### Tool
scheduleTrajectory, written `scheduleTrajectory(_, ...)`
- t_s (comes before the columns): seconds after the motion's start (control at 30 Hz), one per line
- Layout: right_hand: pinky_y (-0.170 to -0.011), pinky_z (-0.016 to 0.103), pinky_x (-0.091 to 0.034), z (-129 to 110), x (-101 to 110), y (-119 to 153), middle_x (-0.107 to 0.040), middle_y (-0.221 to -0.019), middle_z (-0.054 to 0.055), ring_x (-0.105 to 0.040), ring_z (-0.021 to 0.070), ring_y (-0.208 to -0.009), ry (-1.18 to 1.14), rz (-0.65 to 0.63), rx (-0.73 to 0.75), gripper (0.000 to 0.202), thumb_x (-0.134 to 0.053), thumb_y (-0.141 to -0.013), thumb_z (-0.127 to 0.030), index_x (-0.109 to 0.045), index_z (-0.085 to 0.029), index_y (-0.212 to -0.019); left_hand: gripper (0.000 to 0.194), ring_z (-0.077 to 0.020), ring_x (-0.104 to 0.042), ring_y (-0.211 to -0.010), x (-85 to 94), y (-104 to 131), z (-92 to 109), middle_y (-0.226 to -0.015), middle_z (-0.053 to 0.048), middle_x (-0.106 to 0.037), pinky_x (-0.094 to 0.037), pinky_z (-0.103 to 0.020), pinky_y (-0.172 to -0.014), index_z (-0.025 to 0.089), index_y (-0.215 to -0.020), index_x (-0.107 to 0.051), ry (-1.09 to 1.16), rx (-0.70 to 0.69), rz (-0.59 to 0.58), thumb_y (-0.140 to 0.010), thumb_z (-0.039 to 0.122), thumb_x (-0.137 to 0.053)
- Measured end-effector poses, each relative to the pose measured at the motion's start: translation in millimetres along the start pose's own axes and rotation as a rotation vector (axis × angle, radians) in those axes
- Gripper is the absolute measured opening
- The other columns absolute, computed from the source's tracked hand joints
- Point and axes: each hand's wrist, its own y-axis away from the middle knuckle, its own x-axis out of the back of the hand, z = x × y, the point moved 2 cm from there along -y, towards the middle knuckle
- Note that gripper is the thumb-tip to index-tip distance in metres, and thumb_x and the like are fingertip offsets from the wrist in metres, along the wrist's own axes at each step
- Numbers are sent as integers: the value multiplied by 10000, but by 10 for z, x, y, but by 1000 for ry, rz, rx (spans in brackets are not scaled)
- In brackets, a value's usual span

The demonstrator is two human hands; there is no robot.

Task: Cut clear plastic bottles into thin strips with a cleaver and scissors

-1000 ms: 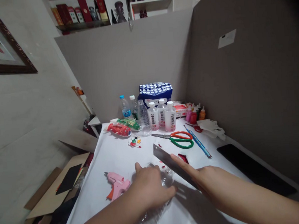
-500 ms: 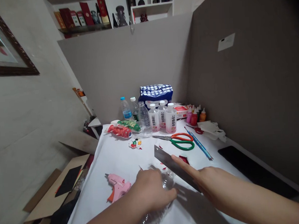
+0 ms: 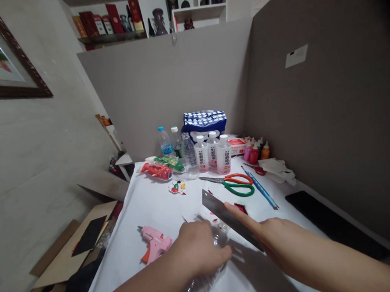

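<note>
My left hand (image 3: pixel 201 247) is wrapped around a clear plastic bottle (image 3: pixel 199 289) that lies on its side on the white-covered table. The palm hides the middle of the bottle. In my right hand (image 3: pixel 266 234) is a cleaver (image 3: pixel 223 212) with a flat grey blade and a small hole in its far corner. My index finger stretches along the blade; the handle is hidden by the hand. The blade is above and to the right of the bottle's far end; whether they touch, I cannot tell. Left of my left hand lies a pink glue gun (image 3: pixel 154 243).
Scissors (image 3: pixel 237 184) with orange and green handles lie beyond the blade, beside blue paintbrushes (image 3: pixel 260 188). Several bottles (image 3: pixel 223 155) stand at the back, near painted bottles (image 3: pixel 157 170) and a paint palette (image 3: pixel 177 186). A black slab (image 3: pixel 335 223) lies right. Grey panels (image 3: pixel 167 81) enclose the table.
The whole view has shifted very slightly. Both hands, the bottle and the cleaver keep practically the same places on the table.
</note>
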Motion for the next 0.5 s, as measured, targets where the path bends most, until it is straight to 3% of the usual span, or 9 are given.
scheduleTrajectory(0.5,-480,253,-227,-77,62,-9,-577,-639,-6,-503,150,-516,77,-66,-57,995,-459,-711,-52,118,-337,-1470,590,-372,-635,-921,-25,-24,5,-965,-162,-704,-505,-450,-778,159,-995,-670,-35,-7,16,-693,617,-452)
